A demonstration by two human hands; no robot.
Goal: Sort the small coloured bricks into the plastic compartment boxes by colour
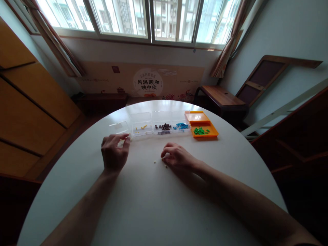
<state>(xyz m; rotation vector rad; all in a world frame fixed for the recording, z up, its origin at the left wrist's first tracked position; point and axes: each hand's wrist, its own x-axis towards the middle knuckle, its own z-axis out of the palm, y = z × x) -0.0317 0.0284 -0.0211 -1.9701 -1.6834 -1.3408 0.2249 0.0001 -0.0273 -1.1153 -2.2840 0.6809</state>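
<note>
Small pale beads (154,162) lie loose near the middle of the round white desk (143,205), between the two hands; a second speck sits just under the right fingers. Going left to right: the left hand (114,153) rests on the desk with its fingertips pinched together at the near edge of an empty-looking clear box (118,127), which stands toward the far left of the row. Whether the pinch holds a bead is too small to tell. Next comes a clear box with a few yellow beads (141,128), then one with dark brown beads (163,127), then one with blue beads (181,126), and last an orange box with green beads (201,131) toward the far right edge. The right hand (176,158) lies curled, fingers down on the desk beside the loose beads, its grip loosely closed on nothing that shows. Judging by this, four colours are already sorted; the pale ones remain on the desk, their box seemingly still unfilled.
</note>
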